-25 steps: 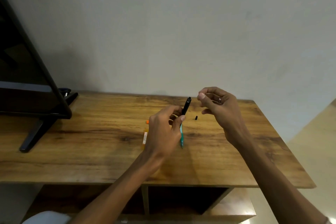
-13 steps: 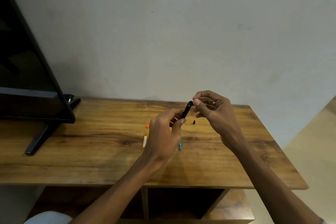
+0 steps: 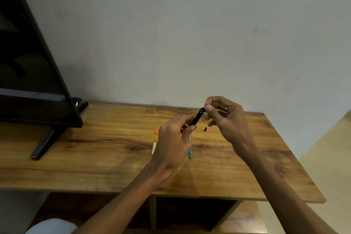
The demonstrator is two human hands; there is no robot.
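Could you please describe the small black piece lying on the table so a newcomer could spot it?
On the wooden table, look just below the right hand. The small black piece lies loose there, unlike the black pen held up and the orange bit farther left.

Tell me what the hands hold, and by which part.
A black pen. The left hand holds its lower barrel; the right hand pinches its top end between thumb and forefinger.
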